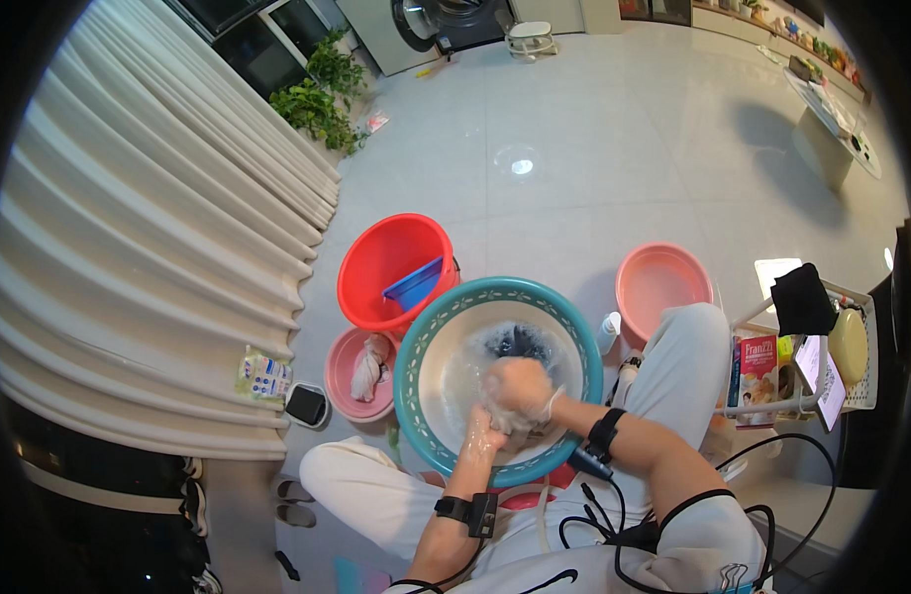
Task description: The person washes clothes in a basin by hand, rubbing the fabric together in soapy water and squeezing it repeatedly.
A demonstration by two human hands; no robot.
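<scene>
A large teal-rimmed basin [413, 438] stands between my knees with cloudy, sudsy water in it. Over its near part, my left hand [487, 432] and my right hand [521, 386] are together on a wet, light-coloured cloth [509, 425], gripping it between them. Dark fabric [521, 341] lies among the suds just beyond my right hand. Part of the cloth is hidden by my fingers.
Left of the basin stand a red bucket [366, 260] with a blue plastic container [415, 284] inside and a pink basin [338, 371] holding a twisted cloth [368, 371]. To the right are a white bottle [609, 330], another pink basin [663, 278] and a cart [868, 356]. Black cables cross my lap.
</scene>
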